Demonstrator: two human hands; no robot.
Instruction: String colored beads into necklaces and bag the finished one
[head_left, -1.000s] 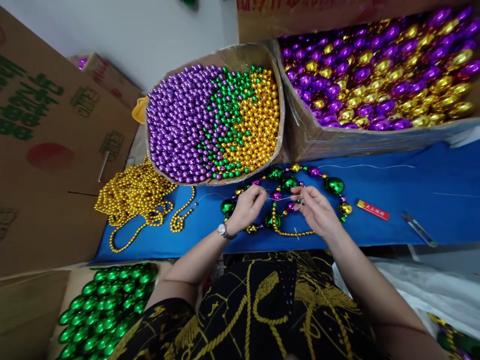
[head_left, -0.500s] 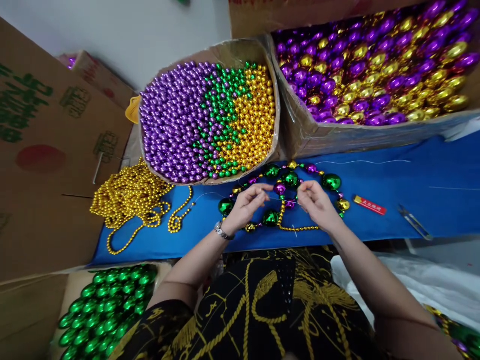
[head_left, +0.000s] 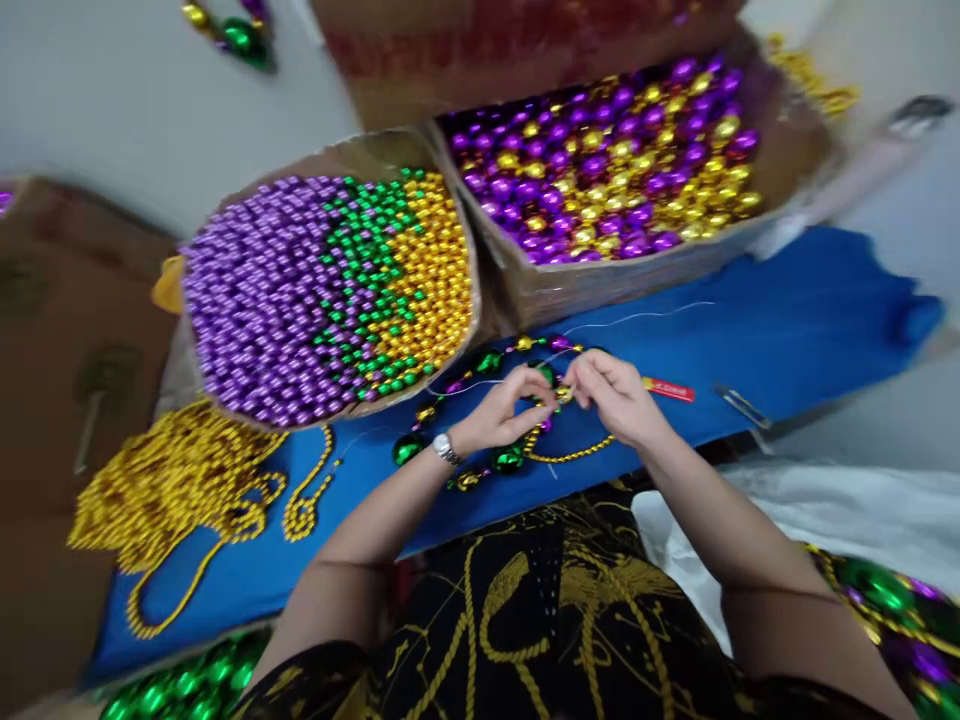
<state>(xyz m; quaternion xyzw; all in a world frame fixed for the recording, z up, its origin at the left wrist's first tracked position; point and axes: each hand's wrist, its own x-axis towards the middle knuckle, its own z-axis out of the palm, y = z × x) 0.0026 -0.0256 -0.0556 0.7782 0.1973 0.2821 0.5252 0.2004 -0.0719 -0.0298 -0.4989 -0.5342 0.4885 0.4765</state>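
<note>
My left hand (head_left: 510,412), with a silver wristwatch (head_left: 444,448), has its thumb and fingers pinched at the end of a thin pale thread (head_left: 480,386). My right hand (head_left: 611,395) pinches close to it, nearly touching, also at the thread; a small gold bead (head_left: 562,394) shows blurred between the fingertips. Beneath both hands a necklace of large green, gold and purple beads (head_left: 409,449) lies looped on the blue cloth (head_left: 810,310). A string of small gold beads (head_left: 574,457) curves below the fingers. The hands hide part of the necklace.
Behind stand a box of small purple, green and gold beads (head_left: 476,290) and a box of larger beads (head_left: 600,283). A gold bead pile (head_left: 172,480) lies left. A red lighter (head_left: 671,390) and thread snips (head_left: 741,405) lie right. Green beads (head_left: 187,685) sit lower left.
My hands have come together, closing the gap where the thread was stretched between them. The whole view has turned and shifted, bringing more of the right side into sight.
</note>
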